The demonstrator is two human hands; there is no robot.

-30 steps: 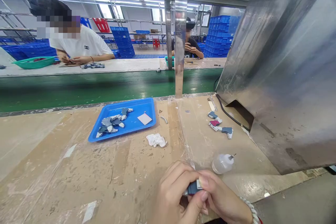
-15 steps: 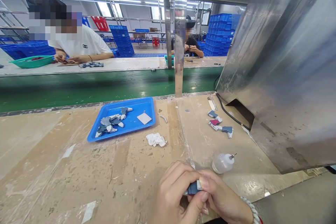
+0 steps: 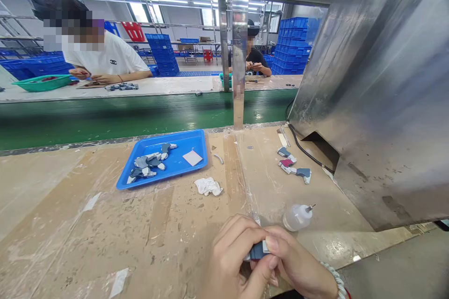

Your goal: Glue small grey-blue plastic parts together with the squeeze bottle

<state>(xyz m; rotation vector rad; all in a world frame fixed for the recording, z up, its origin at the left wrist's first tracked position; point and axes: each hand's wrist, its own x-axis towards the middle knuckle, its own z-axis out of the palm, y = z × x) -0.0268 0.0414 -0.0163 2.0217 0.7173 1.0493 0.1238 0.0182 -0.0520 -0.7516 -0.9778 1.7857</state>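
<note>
Close in front of me, both hands are closed round one small dark blue and white plastic part (image 3: 257, 250). My left hand (image 3: 233, 252) grips it from the left, its thumb bent at the near side. From the right, my right hand (image 3: 293, 259) presses its thumb on the white end. Fingers cover much of the part, so its full shape is hidden. Just beyond the right hand lies a clear squeeze bottle (image 3: 297, 217) with a thin metal tip. A crumpled white tissue (image 3: 208, 186) rests on the bench farther left.
A blue tray (image 3: 163, 180) holds several grey-blue and white parts and a square pad (image 3: 192, 158). More such parts (image 3: 303, 174), one dark red, lie near a metal housing (image 3: 379, 103) on the right. A metal post (image 3: 239, 56) and green conveyor (image 3: 115, 121) separate me from two people.
My hands and the part stay nearly still. Across the conveyor, the person in white has shifted their head and raised one hand slightly. A small item on the conveyor has moved left.
</note>
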